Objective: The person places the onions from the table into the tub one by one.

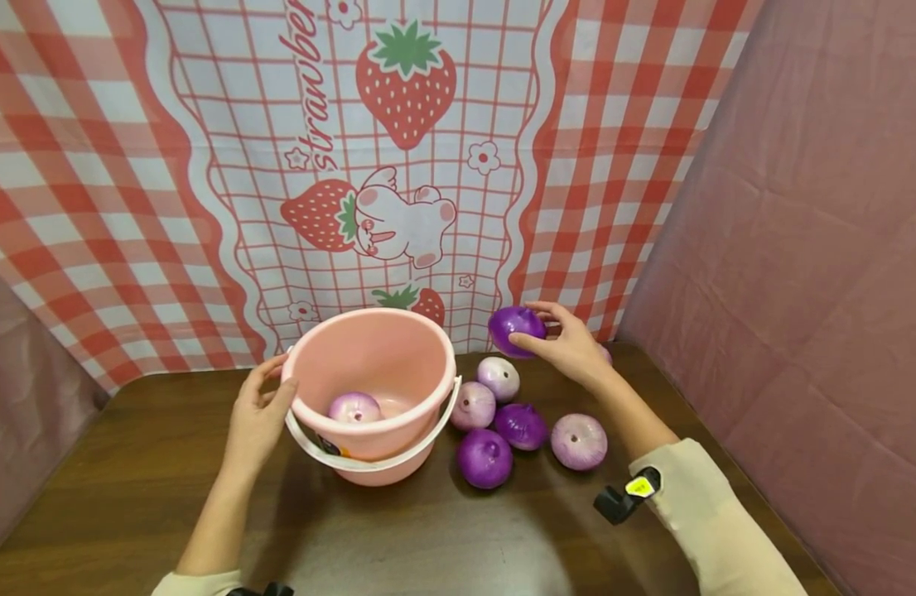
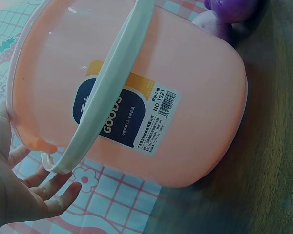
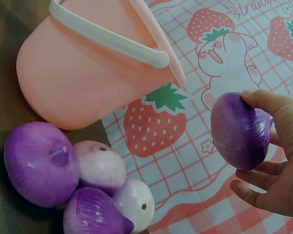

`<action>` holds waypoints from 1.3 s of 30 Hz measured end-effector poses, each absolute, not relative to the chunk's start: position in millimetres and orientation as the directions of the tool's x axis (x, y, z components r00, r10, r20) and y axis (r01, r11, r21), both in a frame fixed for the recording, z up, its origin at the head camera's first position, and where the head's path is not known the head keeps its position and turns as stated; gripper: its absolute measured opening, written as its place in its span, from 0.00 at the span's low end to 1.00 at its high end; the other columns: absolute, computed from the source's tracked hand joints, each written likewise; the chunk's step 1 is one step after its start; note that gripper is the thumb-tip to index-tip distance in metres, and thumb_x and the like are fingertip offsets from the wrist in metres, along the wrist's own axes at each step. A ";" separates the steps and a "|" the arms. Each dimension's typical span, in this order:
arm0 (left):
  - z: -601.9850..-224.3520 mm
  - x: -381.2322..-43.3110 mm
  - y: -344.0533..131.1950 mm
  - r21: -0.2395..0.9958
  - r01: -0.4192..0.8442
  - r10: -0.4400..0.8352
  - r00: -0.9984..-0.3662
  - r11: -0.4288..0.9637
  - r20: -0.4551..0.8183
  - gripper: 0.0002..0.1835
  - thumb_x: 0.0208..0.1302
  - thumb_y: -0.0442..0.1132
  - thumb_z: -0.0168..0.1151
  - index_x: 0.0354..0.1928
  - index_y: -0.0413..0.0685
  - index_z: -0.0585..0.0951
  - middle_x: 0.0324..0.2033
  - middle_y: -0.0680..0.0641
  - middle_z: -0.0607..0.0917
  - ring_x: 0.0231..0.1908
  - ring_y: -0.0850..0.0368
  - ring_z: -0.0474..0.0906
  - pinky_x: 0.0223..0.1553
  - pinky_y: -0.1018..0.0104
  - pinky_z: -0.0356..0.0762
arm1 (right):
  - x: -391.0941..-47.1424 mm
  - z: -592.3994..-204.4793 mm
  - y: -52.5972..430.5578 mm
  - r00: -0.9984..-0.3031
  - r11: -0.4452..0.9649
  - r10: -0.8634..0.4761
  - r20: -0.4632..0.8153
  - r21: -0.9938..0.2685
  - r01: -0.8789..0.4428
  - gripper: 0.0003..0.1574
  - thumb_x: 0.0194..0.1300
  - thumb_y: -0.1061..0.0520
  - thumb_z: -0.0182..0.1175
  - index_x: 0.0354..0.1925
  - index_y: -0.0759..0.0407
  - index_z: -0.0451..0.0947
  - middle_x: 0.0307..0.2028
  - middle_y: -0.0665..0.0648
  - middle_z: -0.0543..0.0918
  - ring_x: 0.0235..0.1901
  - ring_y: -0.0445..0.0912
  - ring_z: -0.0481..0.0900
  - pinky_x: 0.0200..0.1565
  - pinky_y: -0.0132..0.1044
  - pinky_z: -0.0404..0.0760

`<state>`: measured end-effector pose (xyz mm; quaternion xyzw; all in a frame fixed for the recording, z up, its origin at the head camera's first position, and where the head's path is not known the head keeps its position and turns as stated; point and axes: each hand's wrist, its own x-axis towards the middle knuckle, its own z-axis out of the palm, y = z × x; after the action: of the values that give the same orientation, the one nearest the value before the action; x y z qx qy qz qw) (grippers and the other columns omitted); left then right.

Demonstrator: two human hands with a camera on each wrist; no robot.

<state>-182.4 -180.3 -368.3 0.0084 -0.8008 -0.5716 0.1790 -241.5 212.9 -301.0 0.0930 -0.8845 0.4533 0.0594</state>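
A purple onion (image 1: 512, 329) is held up between the thumb and fingers of my right hand (image 1: 566, 343), above the back of the table and right of the bucket. In the right wrist view this onion (image 3: 237, 131) appears smooth and shiny, its pointed tip toward the palm. My left hand (image 1: 257, 410) grips the left rim of the pink bucket (image 1: 387, 319), thumb at the edge. The bucket stands upright with a pale purple onion (image 1: 354, 407) inside. Its white handle (image 2: 107, 87) hangs down across the label on the front.
Right of the bucket lie several onions: two dark purple ones (image 1: 484, 458), pale ones near the bucket (image 1: 473, 406), and a pale one (image 1: 580, 441) farther right. Another is mostly hidden behind my right hand. A strawberry-print cloth (image 1: 406, 83) hangs behind the brown table (image 1: 428, 538).
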 end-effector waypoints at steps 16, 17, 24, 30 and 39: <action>-367.3 -182.0 -179.7 0.920 0.186 -0.216 -0.938 0.346 0.271 0.23 0.68 0.40 0.52 0.63 0.45 0.68 0.58 0.39 0.71 0.34 0.81 0.69 0.35 0.83 0.71 | -241.1 -294.2 197.9 -0.970 0.555 -0.128 0.207 -0.795 -0.243 0.43 0.52 0.41 0.68 0.63 0.50 0.66 0.58 0.62 0.73 0.57 0.56 0.70 0.56 0.51 0.72; -367.0 -181.9 -179.7 0.920 0.186 -0.215 -0.938 0.346 0.271 0.23 0.68 0.40 0.52 0.63 0.45 0.68 0.58 0.39 0.71 0.34 0.81 0.69 0.35 0.83 0.71 | -241.3 -293.6 197.0 -0.969 0.556 -0.126 0.210 -0.794 -0.245 0.43 0.52 0.40 0.68 0.63 0.49 0.67 0.58 0.61 0.73 0.57 0.55 0.71 0.56 0.50 0.72; -366.0 -181.8 -179.5 0.919 0.191 -0.217 -0.936 0.345 0.276 0.23 0.68 0.40 0.51 0.63 0.44 0.68 0.57 0.38 0.72 0.33 0.82 0.70 0.36 0.84 0.71 | -241.1 -287.7 190.8 -0.967 0.550 -0.146 0.210 -0.795 -0.255 0.42 0.51 0.40 0.68 0.62 0.47 0.67 0.58 0.61 0.72 0.55 0.55 0.73 0.54 0.49 0.75; -365.5 -181.1 -179.2 0.918 0.173 -0.215 -0.941 0.356 0.261 0.23 0.68 0.41 0.51 0.63 0.44 0.68 0.58 0.38 0.71 0.34 0.82 0.69 0.36 0.84 0.70 | -238.9 -285.3 186.5 -0.965 0.539 -0.159 0.208 -0.801 -0.261 0.42 0.52 0.40 0.68 0.62 0.47 0.67 0.59 0.61 0.72 0.56 0.55 0.72 0.53 0.50 0.75; -365.4 -179.1 -179.7 0.910 0.159 -0.217 -0.942 0.383 0.256 0.24 0.68 0.42 0.51 0.65 0.45 0.67 0.59 0.38 0.71 0.44 0.58 0.73 0.37 0.83 0.70 | -239.7 -284.6 176.9 -0.962 0.511 -0.177 0.207 -0.816 -0.270 0.41 0.51 0.38 0.68 0.61 0.45 0.67 0.57 0.58 0.73 0.55 0.52 0.71 0.47 0.45 0.79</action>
<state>-179.1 -179.7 -365.4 0.0177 -0.8141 -0.5552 0.1693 -239.7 176.9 -284.6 0.1286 -0.8678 0.4775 0.0486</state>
